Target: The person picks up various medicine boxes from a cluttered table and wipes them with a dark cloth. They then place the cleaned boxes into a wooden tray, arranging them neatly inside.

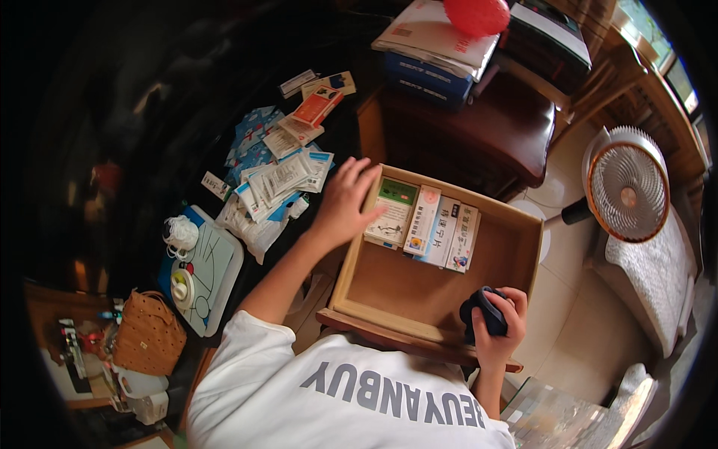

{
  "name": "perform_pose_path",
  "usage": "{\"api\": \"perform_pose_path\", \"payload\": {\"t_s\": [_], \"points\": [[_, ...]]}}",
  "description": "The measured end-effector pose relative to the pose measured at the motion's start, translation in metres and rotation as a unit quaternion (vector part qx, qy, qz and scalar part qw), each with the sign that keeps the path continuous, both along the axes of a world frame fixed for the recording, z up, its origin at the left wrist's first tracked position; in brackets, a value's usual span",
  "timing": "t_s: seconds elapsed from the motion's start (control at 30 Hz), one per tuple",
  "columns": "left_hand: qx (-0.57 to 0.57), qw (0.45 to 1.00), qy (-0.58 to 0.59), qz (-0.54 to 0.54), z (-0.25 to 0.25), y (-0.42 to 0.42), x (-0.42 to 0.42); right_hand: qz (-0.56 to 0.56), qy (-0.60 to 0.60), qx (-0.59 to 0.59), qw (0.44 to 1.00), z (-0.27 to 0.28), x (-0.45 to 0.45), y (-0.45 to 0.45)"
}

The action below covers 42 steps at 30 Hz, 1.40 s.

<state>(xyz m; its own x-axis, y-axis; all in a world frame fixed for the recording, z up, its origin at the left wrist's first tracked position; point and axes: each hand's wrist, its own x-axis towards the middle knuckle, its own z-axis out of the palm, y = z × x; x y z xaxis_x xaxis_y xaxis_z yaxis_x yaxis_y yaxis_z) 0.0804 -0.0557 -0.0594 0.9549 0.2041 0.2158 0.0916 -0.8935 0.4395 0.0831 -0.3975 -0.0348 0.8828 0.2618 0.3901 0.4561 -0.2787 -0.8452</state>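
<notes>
A wooden drawer (345, 275) rests before me, its front edge against my body. Several medicine boxes (437, 224) stand side by side along its far left part. My left hand (348, 205) lies over the drawer's left rim, fingers spread, beside a green and white box (391, 213); it holds nothing. My right hand (502, 317) grips a dark, soft-looking bundle (487, 314) at the drawer's near right corner. What the bundle is I cannot tell. The drawer floor (404, 286) shows bare wood near me.
Left on a black surface lie white sachets (280, 179), an orange-red box (318, 105), a plastic bag (255, 227), a cartoon-printed case (216, 269) and a brown bag (148, 334). Binders (426, 81) sit on a dark stool (499, 129) ahead; a fan (628, 191) stands right.
</notes>
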Motion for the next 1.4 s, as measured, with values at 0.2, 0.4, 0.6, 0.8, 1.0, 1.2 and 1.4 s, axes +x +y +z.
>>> {"api": "perform_pose_path", "payload": {"t_s": [0.2,0.4,0.6,0.8,1.0,1.2,1.4], "points": [[-0.003,0.980,-0.080,0.181,-0.050,0.139,0.018,0.014,0.000,-0.030,0.999,0.001,0.002,0.004],[0.070,0.947,-0.002,0.315,-0.069,0.200,0.078,0.003,-0.004,-0.029,1.000,-0.002,0.005,0.008],[0.065,0.934,0.018,0.351,-0.077,0.227,0.106,-0.018,-0.002,-0.030,0.999,-0.003,0.005,0.006],[-0.023,0.940,-0.287,0.182,-0.037,0.165,0.083,-0.009,-0.001,-0.028,1.000,0.002,0.008,0.008],[-0.460,0.865,-0.200,-0.016,0.040,0.048,0.015,0.017,0.015,-0.009,1.000,0.003,0.008,0.007],[-0.767,0.629,-0.080,-0.100,0.082,-0.052,-0.039,0.028,0.023,0.023,0.999,0.003,0.004,0.003],[-0.822,0.564,-0.021,-0.074,0.068,-0.103,-0.050,0.032,0.014,0.049,0.998,0.001,0.002,-0.002]]}}
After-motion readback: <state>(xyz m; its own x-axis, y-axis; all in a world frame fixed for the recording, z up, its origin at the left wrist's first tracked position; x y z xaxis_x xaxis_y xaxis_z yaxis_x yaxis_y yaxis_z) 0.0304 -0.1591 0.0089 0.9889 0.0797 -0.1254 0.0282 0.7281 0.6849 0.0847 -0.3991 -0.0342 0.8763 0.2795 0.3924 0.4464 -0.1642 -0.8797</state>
